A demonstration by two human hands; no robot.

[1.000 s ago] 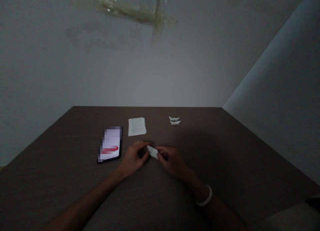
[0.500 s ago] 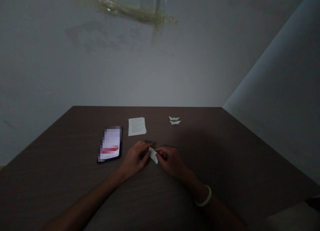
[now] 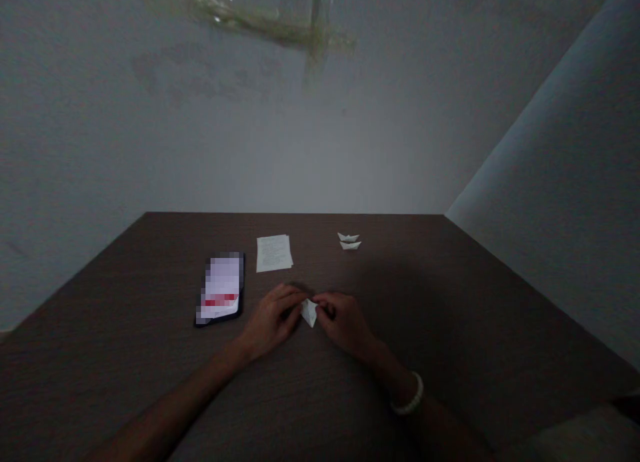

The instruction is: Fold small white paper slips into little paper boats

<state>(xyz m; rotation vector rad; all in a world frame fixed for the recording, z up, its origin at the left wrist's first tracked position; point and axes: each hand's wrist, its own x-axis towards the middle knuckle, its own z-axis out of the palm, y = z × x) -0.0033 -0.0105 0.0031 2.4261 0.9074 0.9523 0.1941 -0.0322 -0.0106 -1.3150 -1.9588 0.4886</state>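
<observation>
A small folded white paper (image 3: 309, 313) is pinched between my two hands, low over the middle of the table, its lower end tapering to a point. My left hand (image 3: 274, 319) is closed on its left edge, thumb below and fingers along the top. On the right edge, my right hand (image 3: 346, 321) grips it with thumb and forefinger; the other fingers are curled in. Fingertips cover the paper's upper edge and sides. Beyond the hands, two small folded paper boats (image 3: 349, 245) lie one behind the other.
A stack of printed paper sheets (image 3: 273, 253) lies beyond my left hand. To the left is a phone (image 3: 220, 290) with a lit, blurred screen. The brown wooden table (image 3: 440, 355) meets a stained wall (image 3: 240, 135) at its far edge.
The folded paper has turned and now shows a wider, downward-pointing triangular face. My left fingers have moved slightly right, closer to the right fingertips. The boats, sheets and phone are unmoved.
</observation>
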